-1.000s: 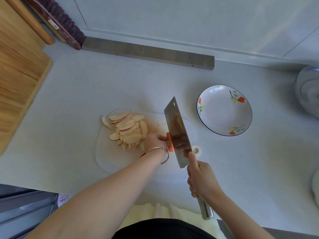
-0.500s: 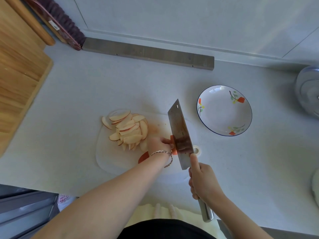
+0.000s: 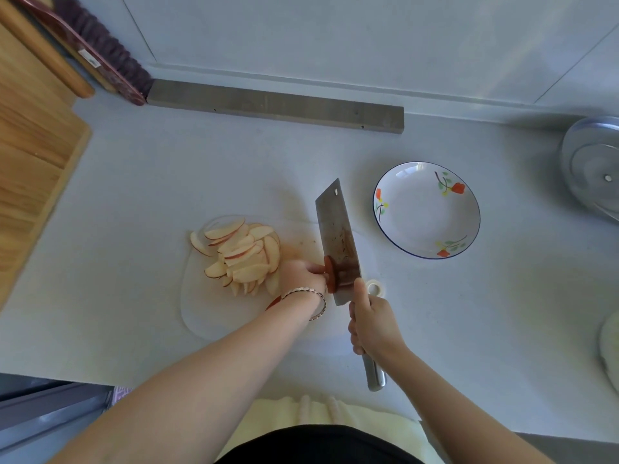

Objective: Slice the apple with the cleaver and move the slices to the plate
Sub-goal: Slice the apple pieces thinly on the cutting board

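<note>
A pile of thin apple slices lies on a translucent white cutting board. My left hand pinches a small red apple piece against the board. My right hand grips the steel handle of the cleaver, whose blade stands on edge, right beside the piece. One more red piece shows under my left wrist. The white flowered plate sits to the right of the board with nothing on it.
A grey bar lies along the back wall. A wooden board fills the left side, with a rolling pin and a brush behind it. A metal lid sits far right. A small white ring lies by the cleaver.
The cleaver blade has come down lower onto the apple piece, and my left hand has shifted slightly on the piece.
</note>
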`<state>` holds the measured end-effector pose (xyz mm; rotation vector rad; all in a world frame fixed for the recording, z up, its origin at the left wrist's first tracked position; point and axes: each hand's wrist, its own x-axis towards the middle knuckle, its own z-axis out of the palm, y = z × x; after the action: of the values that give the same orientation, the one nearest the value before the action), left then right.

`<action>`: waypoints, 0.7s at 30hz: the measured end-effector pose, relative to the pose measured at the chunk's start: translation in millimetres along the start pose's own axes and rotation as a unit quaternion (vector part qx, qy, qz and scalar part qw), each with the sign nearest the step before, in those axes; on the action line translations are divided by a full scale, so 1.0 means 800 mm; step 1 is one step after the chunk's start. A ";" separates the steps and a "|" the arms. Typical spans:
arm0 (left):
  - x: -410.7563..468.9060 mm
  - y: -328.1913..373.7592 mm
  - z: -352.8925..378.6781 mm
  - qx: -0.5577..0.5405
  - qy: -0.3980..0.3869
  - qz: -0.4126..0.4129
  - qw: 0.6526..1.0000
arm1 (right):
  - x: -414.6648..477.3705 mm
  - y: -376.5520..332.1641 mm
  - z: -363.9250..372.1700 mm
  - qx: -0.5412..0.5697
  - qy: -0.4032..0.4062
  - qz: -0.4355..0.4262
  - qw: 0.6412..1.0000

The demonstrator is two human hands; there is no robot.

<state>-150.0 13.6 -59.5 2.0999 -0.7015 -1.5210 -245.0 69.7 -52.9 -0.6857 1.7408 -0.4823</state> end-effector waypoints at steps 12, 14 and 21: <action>0.002 0.009 -0.003 0.021 -0.021 -0.034 0.999 | -0.023 0.003 -0.021 0.014 0.000 -0.010 1.000; 0.003 0.010 -0.006 0.027 -0.038 -0.036 0.998 | -0.026 0.001 -0.023 0.017 0.000 -0.013 1.000; 0.007 0.008 0.002 0.051 -0.004 -0.033 0.998 | -0.026 -0.004 -0.019 -0.015 -0.005 -0.018 1.000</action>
<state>-150.7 5.1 -60.5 2.2127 -0.7330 -1.5608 -255.3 81.0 -31.9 -0.7400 1.7323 -0.4787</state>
